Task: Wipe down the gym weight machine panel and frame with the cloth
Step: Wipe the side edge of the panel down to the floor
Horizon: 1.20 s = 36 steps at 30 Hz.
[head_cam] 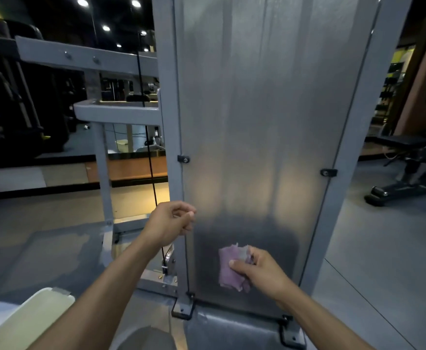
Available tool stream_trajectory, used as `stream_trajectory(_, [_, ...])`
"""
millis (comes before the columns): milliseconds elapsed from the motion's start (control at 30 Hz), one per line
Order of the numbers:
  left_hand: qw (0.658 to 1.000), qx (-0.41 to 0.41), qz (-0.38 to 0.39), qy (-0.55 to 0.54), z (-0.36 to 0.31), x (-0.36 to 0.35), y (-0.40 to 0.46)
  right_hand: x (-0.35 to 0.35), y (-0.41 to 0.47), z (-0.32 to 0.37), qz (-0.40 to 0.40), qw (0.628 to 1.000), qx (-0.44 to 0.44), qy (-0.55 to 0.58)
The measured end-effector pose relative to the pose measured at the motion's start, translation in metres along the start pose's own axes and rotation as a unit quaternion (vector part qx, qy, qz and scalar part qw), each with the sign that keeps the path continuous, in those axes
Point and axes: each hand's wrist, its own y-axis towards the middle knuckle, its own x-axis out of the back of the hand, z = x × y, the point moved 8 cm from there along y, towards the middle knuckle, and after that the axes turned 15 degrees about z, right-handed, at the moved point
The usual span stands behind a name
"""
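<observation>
The right hand (260, 270) pinches a crumpled lilac cloth (231, 270) flat against the lower part of the frosted grey translucent panel (257, 122). The left hand (170, 222), fingers loosely curled and holding nothing, hovers at the panel's left edge beside the grey metal frame upright (167, 97). Open grey floor (383, 248) lies to the right, a black bench (406, 157) beyond.
</observation>
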Motion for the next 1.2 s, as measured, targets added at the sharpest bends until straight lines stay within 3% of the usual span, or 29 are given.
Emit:
stream_trajectory(100, [0.997,0.016,-0.052,-0.055,0.005,0.000,0.007,0.028,-0.011,-0.035,-0.061,0.998,-0.023,-0.009])
stream_trajectory(200, [0.992,0.023,-0.088,-0.089,0.013,-0.006,0.014,0.052,-0.014,-0.052,-0.115,0.989,-0.017,-0.089])
stream_trajectory(433, [0.988,0.064,-0.098,-0.098,0.062,-0.032,0.050,0.073,0.025,0.005,-0.111,0.950,0.077,-0.281])
stream_trajectory(600, [0.992,0.082,-0.091,0.001,0.092,-0.015,0.071,0.069,0.092,0.055,-0.058,0.858,0.080,-0.504])
stream_trajectory(700, [0.992,0.102,-0.061,0.042,0.109,-0.002,0.086,0.051,0.139,0.066,-0.050,0.751,0.133,-0.645])
stream_trajectory(767, [0.990,0.120,-0.045,0.054,0.125,0.004,0.096,0.034,0.163,0.073,-0.043,0.695,0.182,-0.694])
stream_trajectory(900, [0.984,0.176,-0.013,0.040,0.174,0.004,0.103,0.013,0.195,0.078,-0.050,0.621,0.238,-0.745])
stream_trajectory(1067, [0.968,0.248,0.046,-0.001,0.241,-0.006,0.105,-0.019,0.208,0.046,-0.032,0.573,0.309,-0.758])
stream_trajectory(1200, [0.963,0.265,0.042,-0.028,0.261,-0.008,0.112,-0.045,0.223,-0.031,0.057,0.558,0.258,-0.787])
